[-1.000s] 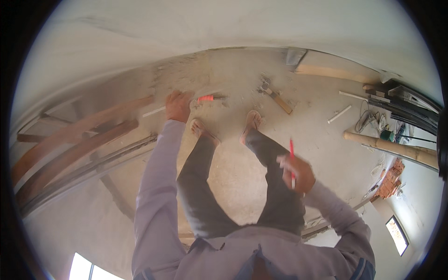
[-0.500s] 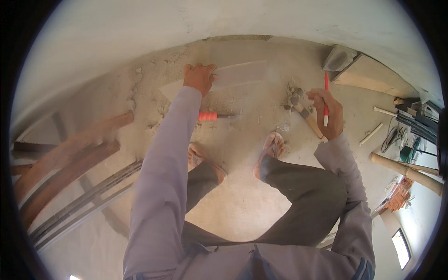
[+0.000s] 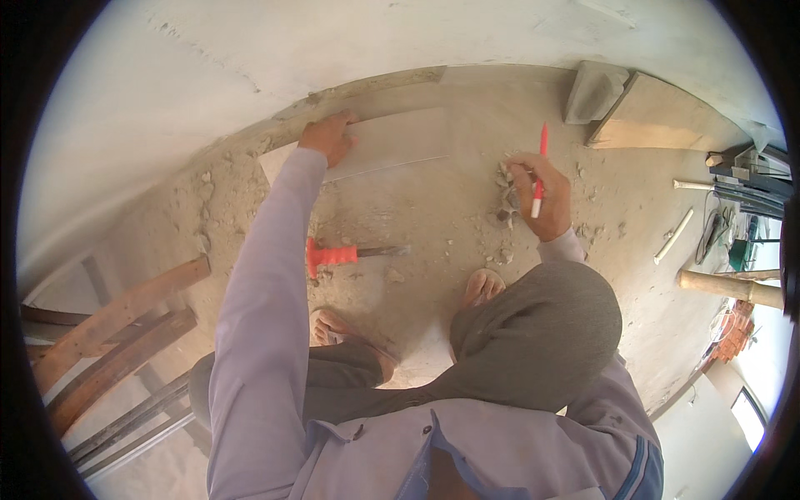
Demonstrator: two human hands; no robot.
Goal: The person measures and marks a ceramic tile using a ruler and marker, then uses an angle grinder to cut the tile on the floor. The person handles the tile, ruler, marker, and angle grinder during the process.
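Observation:
A pale, flat rectangular tile strip [image 3: 400,143] lies on the dusty floor by the wall. My left hand [image 3: 330,137] grips it near its left end, fingers bent over the far edge. In my right hand [image 3: 546,198] is a red and white marker [image 3: 538,197], its red end pointing up and away from me. A chisel [image 3: 335,255] with a red grip and hand guard rests on the floor between the tile strip and my feet. Beside my right hand a dark hammer head [image 3: 505,214] shows among rubble; its handle is hidden.
The white wall [image 3: 333,42] curves along the far side. Boards [image 3: 667,112] lean at the far right. Wooden beams [image 3: 125,321] lie at the left. A bamboo pole [image 3: 729,287], a pale stick [image 3: 673,237] and tools lie at the right. Broken mortar bits litter the floor.
The tile strip and my left hand have shifted left in view. My right hand, still holding the marker, has moved left and nearer, covering the hammer handle. The view itself has shifted.

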